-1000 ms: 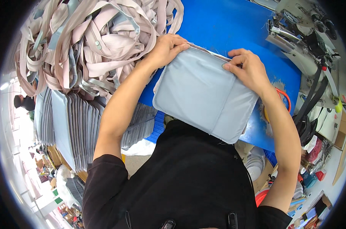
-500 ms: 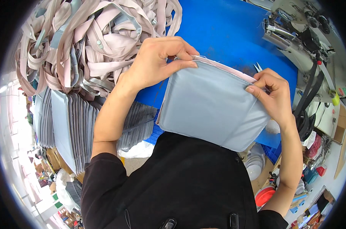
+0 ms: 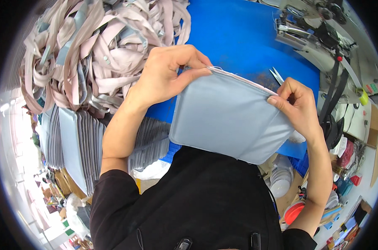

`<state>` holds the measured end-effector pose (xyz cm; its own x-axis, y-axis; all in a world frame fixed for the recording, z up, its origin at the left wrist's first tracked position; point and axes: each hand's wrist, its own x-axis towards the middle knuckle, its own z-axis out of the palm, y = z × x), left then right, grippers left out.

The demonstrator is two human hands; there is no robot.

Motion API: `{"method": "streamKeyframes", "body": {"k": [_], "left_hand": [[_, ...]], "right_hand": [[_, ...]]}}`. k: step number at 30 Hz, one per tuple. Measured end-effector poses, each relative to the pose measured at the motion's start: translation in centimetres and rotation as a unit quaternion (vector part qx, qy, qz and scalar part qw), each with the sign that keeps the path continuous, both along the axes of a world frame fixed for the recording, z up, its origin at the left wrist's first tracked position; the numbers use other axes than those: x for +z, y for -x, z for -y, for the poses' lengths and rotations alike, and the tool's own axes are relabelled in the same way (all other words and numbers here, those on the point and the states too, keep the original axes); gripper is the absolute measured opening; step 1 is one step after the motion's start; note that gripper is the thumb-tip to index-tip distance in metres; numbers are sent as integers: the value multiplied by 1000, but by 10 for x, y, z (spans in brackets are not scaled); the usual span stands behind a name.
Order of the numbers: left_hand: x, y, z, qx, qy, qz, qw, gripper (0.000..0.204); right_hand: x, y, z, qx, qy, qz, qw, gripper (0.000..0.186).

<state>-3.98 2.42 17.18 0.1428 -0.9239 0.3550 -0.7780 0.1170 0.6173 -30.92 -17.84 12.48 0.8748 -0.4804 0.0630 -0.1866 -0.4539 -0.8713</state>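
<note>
from my end i see a grey-blue panel held over the near edge of the blue table, pink showing along its top. my left hand pinches that edge toward the left, my right hand toward the right. metal blades lie beside the right hand. left: heaped pink strips, stacked grey panels. right: a sewing machine.

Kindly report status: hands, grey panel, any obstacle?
Left hand, right hand pinching grey panel by upper edge. Edge slants down rightward. No obstacle between hands; metal blades near right hand.
</note>
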Motion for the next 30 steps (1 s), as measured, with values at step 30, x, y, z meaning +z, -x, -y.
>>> {"method": "streamKeyframes", "body": {"k": [30], "left_hand": [[-20, -87, 291, -188, -128, -31, 973, 15]], "right_hand": [[-21, -61, 17, -246, -478, 196, 820, 16]]}}
